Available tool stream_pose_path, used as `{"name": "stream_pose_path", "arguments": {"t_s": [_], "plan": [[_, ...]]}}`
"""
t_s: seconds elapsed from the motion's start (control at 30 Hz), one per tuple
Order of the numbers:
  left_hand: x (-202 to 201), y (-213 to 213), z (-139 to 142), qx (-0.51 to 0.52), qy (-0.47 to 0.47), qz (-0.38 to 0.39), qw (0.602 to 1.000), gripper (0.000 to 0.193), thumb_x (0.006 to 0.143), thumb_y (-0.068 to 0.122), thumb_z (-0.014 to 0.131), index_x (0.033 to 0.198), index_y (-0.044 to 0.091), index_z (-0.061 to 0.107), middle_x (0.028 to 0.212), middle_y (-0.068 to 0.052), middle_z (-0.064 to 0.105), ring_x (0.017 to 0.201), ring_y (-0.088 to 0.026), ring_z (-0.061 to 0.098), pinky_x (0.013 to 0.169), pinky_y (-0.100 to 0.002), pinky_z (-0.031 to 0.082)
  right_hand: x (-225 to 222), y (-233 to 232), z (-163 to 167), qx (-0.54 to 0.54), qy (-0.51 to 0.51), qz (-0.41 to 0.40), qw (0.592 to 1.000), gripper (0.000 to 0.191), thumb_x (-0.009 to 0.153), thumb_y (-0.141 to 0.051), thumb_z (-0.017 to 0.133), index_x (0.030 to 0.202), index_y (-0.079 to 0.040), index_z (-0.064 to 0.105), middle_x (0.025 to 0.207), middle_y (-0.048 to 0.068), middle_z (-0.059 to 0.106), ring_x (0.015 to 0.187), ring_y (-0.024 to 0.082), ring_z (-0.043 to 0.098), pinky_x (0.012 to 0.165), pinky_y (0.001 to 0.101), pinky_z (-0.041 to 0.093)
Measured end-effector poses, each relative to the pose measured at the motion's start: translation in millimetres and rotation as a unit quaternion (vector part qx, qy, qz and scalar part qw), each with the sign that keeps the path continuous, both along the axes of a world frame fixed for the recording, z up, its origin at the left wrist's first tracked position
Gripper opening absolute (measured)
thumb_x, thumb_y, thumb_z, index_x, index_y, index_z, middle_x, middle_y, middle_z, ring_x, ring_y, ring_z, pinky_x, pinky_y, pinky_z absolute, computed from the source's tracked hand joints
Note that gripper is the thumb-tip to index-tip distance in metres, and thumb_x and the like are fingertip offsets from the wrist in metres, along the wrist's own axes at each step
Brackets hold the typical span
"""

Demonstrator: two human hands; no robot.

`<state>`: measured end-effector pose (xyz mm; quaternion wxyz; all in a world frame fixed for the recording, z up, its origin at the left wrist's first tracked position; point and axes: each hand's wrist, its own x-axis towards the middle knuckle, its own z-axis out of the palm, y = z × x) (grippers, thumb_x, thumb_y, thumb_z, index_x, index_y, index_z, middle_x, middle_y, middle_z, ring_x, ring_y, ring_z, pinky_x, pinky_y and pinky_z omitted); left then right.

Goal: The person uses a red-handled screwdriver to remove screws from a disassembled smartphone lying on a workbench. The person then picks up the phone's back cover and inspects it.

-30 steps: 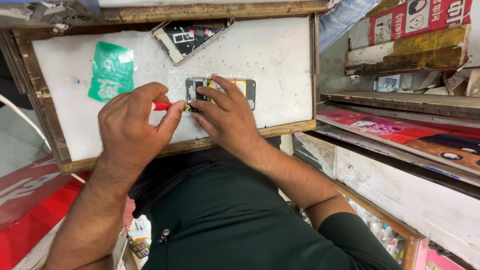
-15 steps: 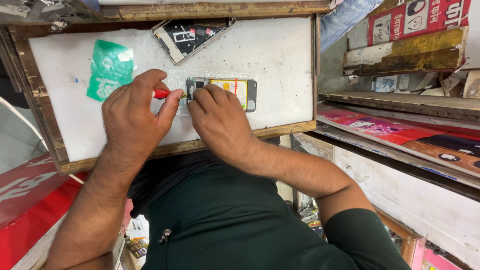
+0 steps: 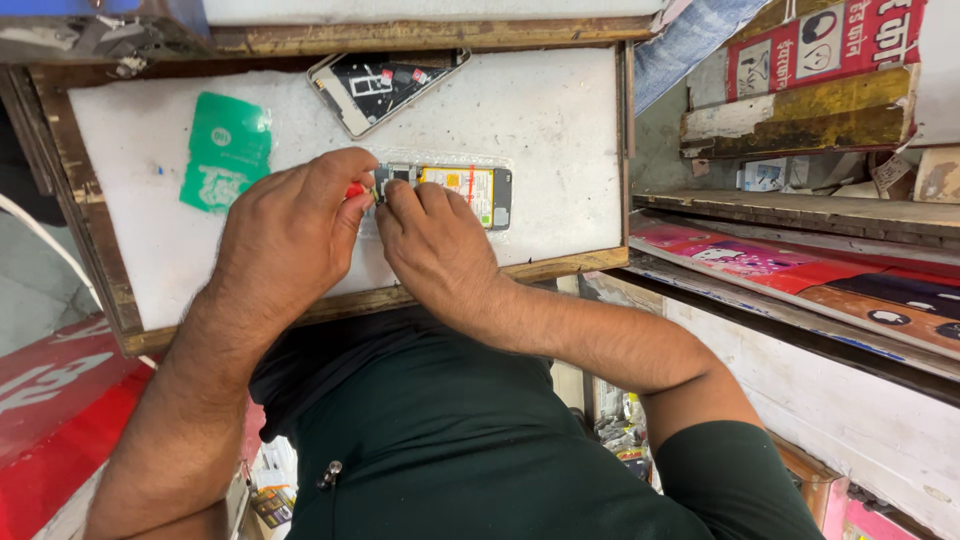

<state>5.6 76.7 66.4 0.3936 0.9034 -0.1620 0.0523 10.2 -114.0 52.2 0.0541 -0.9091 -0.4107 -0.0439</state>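
The white worktop (image 3: 560,120), a board in a worn wooden frame, stays as it was half a second ago. What moves is the two hands. The left hand (image 3: 285,240) shifts right along the board, and the right hand (image 3: 435,250) draws in to meet it, so the fingertips of both are now almost touching. A second ago they stood a little apart. This gathers the work at one spot, the left end of the opened phone (image 3: 470,188).

The left hand is closed around a red-handled tool (image 3: 354,190). Its thumb and forefinger pinch so near the tip that only a scrap of red shows, less than before. The right hand's fingers are bent, and their tips press down on the phone's left end to brace it. Whether they also nip some small part cannot be told.

The phone lies flat near the middle of the worktop, long side parallel to the near edge. Its back is off, showing a yellow-labelled battery with dark grey frame at the right end and small metal parts at the left. It has not shifted.

A green card (image 3: 226,150) lies towards the left edge, and a second opened handset (image 3: 385,82) sits tilted at the far edge.
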Motion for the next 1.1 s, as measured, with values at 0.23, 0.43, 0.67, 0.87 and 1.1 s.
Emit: {"name": "stream_pose_path", "arguments": {"t_s": [0.23, 0.43, 0.67, 0.87, 1.1], "plan": [[-0.3, 0.0, 2.9, 0.010, 0.020, 0.005, 1.000, 0.029, 0.098, 0.007, 0.073, 0.122, 0.006, 0.056, 0.098, -0.010, 0.074, 0.088, -0.030, 0.074, 0.071, -0.041, 0.059, -2.5, 3.3, -4.0, -0.024, -0.004, -0.006, 1.000, 0.027, 0.084, -0.011, 0.068, 0.108, 0.001, 0.070, 0.115, 0.014, 0.059, 0.093, 0.024, 0.058, 0.079, 0.0347, 0.055], [1.8, -1.9, 6.5, 0.025, 0.034, 0.003, 0.999, 0.028, 0.099, 0.007, 0.072, 0.121, 0.006, 0.056, 0.096, -0.010, 0.074, 0.087, -0.030, 0.074, 0.070, -0.041, 0.059, -2.7, 2.1, -9.8, 0.005, -0.023, -0.008, 1.000, 0.026, 0.084, -0.008, 0.068, 0.108, 0.003, 0.068, 0.126, 0.016, 0.056, 0.114, 0.029, 0.059, 0.089, 0.0342, 0.058], [0.3, -3.7, 4.4, 0.048, -0.010, 0.003, 0.999, 0.028, 0.097, 0.009, 0.075, 0.120, 0.005, 0.058, 0.097, -0.011, 0.073, 0.089, -0.031, 0.073, 0.075, -0.042, 0.058, -4.1, 5.3, -12.3, 0.045, 0.009, -0.051, 0.998, 0.031, 0.083, -0.007, 0.068, 0.111, 0.006, 0.069, 0.128, 0.019, 0.055, 0.124, 0.035, 0.054, 0.085, 0.0411, 0.055], [-0.7, -8.6, 4.8, 0.072, -0.060, 0.027, 0.995, 0.034, 0.093, 0.013, 0.080, 0.120, 0.005, 0.061, 0.096, -0.012, 0.070, 0.088, -0.033, 0.071, 0.076, -0.043, 0.057, 2.8, 2.5, -8.4, 0.155, 0.021, -0.065, 0.986, 0.021, 0.086, -0.005, 0.070, 0.105, 0.002, 0.066, 0.121, 0.015, 0.058, 0.124, 0.034, 0.055, 0.093, 0.0435, 0.054], [4.7, -8.5, 6.1, 0.129, -0.067, 0.055, 0.988, 0.037, 0.093, 0.026, 0.086, 0.114, 0.006, 0.064, 0.081, -0.011, 0.067, 0.078, -0.035, 0.067, 0.075, -0.048, 0.054, 82.6, 0.6, 8.2, 0.203, 0.070, -0.079, 0.973, 0.014, 0.095, -0.013, 0.072, 0.104, -0.008, 0.062, 0.105, 0.010, 0.061, 0.094, 0.030, 0.066, 0.077, 0.0436, 0.057]]}}
